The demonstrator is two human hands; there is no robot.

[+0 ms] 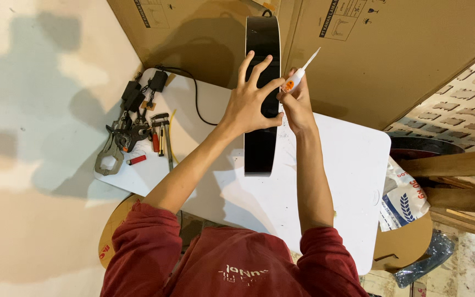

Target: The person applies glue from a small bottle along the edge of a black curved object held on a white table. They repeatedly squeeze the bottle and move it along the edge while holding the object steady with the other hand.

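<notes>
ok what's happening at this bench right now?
A person in a red shirt stands a glossy black panel on edge on the white table. The left hand is spread flat against its side; the right hand holds a small glue tube, nozzle pointing up. Clamps and hand tools lie at the table's left end.

A guitar body (261, 99) stands on edge on a table (347, 159), between both hands; clamps (117, 144) lie far left (cardboard sheets (391, 55) behind).
</notes>
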